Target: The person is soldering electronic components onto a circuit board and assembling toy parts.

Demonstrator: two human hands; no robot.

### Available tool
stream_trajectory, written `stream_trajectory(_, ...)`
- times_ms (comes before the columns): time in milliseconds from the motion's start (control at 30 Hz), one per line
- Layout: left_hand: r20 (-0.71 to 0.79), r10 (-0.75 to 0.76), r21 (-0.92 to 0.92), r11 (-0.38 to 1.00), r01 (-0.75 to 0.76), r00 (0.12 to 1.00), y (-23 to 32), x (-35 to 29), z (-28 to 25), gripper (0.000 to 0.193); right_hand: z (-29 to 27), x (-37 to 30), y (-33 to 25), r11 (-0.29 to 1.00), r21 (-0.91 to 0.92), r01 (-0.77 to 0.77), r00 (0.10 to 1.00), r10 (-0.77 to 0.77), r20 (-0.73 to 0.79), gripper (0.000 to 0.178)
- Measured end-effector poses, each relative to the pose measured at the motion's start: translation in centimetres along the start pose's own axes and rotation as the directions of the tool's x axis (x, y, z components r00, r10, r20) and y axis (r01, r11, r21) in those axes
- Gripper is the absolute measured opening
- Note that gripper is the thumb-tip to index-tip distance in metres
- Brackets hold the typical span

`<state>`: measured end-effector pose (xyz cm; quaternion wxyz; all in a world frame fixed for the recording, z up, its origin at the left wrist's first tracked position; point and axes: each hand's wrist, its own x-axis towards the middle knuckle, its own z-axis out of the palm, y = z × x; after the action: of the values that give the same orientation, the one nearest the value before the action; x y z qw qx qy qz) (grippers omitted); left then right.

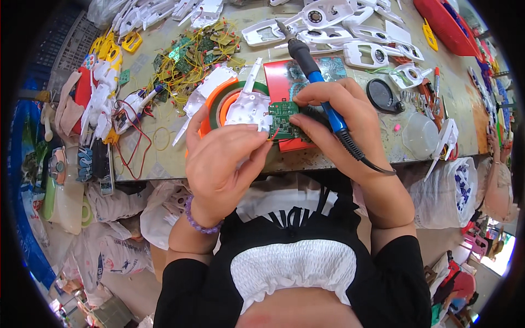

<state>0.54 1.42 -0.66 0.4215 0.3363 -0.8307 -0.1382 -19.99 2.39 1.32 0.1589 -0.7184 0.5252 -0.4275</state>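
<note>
Green circuit board [283, 119], thin, stiff, light, judged fragile at its wires; best taken by the bare edges. It is held over the near middle of the desk [164, 158], against a white plastic shell [247, 104]. Left hand [219, 158]: pinched on board and shell. Right hand [336, 117]: steadying the board's right edge, a blue-handled soldering iron [320, 90] clasped in it. Far right: white housings [377, 54].
</note>
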Motion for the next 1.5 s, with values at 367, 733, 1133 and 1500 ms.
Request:
stream_trajectory(367, 0.014, -0.032, -0.026, 0.999, 0.033, 0.999, 0.2, 1.5, 0.8, 0.017, 0.4, 0.0, 0.4, 0.998, 0.032, 0.045, 0.997, -0.043, -0.061, 0.028)
stream_trajectory(733, 0.081, 0.073, -0.006, 0.997, -0.073, 0.994, 0.3, 2.8, 1.2, 0.015, 0.4, 0.0, 0.8, 0.995, 0.034, 0.092, 0.993, -0.089, -0.076, 0.029)
stream_trajectory(1133, 0.156, 0.021, -0.16, 0.987, 0.004, 0.988, -0.5, 2.5, 1.4, 0.014, 0.5, 0.0, 0.9, 0.994, 0.036, 0.099, 0.992, -0.096, -0.082, 0.028)
stream_trajectory(1500, 0.183, -0.098, -0.16, 0.979, 0.128, 0.978, 0.6, 3.1, 1.1, 0.009, 0.6, -0.1, 0.9, 0.995, 0.04, 0.092, 0.993, -0.089, -0.074, 0.028)
